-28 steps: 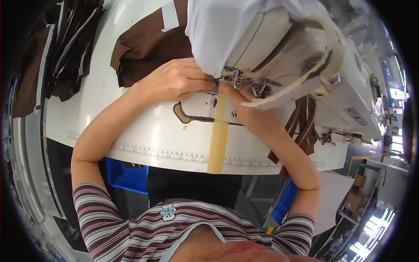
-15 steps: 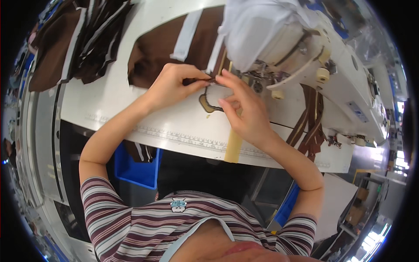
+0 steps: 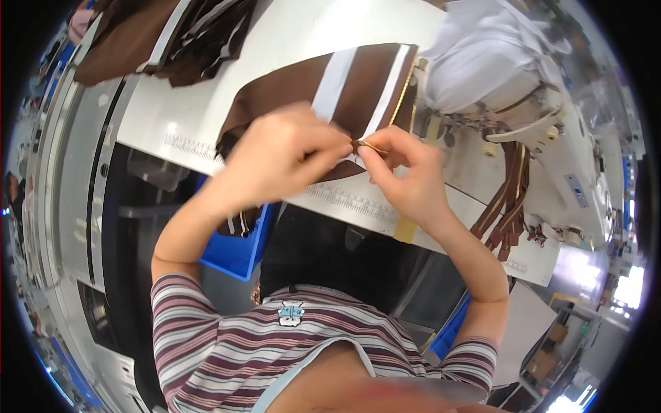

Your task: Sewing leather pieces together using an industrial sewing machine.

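Hands meet at picture centre, a little above the middle, over the near edge of the white worktable (image 3: 289, 41). Your left hand (image 3: 282, 155) comes in from 7 o'clock, fingers curled and pinched together on the near edge of the brown fabric piece (image 3: 289, 89) with its white stripes; thumb and forefinger close right at the meeting point. Your right hand (image 3: 406, 175) comes in from 4 o'clock, thumb and forefinger nipped tight on a small gold-coloured metal loop (image 3: 370, 146), which sits between the two hands, touching the fabric's edge. Whether the loop is fixed to the cloth, you cannot tell from this angle. The fabric piece lies flat on the table, running from your hands toward 12 o'clock, its far corner just beside the sewing machine (image 3: 544, 138) at 2 o'clock, whose head is draped in white cloth (image 3: 482, 62). Printed ruler markings (image 3: 351, 199) run along the table's front edge under your hands. A yellow tape strip (image 3: 406, 230) hangs off that edge at 5 o'clock of your right hand. More brown pieces (image 3: 158, 34) are heaped at 11 o'clock, well apart. Brown straps (image 3: 506, 206) dangle at 3 o'clock beside the machine. A blue bin (image 3: 231, 251) sits under the table near your left forearm.
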A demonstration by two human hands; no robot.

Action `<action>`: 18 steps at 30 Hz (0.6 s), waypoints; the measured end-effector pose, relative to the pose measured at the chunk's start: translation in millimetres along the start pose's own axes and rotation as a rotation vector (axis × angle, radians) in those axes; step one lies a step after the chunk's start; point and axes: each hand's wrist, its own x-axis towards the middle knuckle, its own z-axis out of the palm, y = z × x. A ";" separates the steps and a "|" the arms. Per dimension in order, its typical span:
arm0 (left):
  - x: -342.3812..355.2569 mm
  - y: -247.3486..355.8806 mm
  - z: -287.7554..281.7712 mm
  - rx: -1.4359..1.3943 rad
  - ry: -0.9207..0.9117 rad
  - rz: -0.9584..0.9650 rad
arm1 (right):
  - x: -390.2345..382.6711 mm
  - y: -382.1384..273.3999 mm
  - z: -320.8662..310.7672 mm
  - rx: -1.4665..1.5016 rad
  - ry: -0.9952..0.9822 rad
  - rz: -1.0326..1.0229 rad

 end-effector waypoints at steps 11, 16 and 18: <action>-173.7 -62.2 47.4 0.388 1.027 -0.452 | -69.6 13.7 9.4 -0.368 -0.271 -0.401; -295.4 -105.4 125.9 0.328 1.277 -0.924 | -80.6 22.1 -31.2 -0.428 0.109 -0.280; -354.7 -146.5 162.3 0.564 1.124 -0.901 | -93.7 25.9 -53.1 -0.433 0.227 -0.274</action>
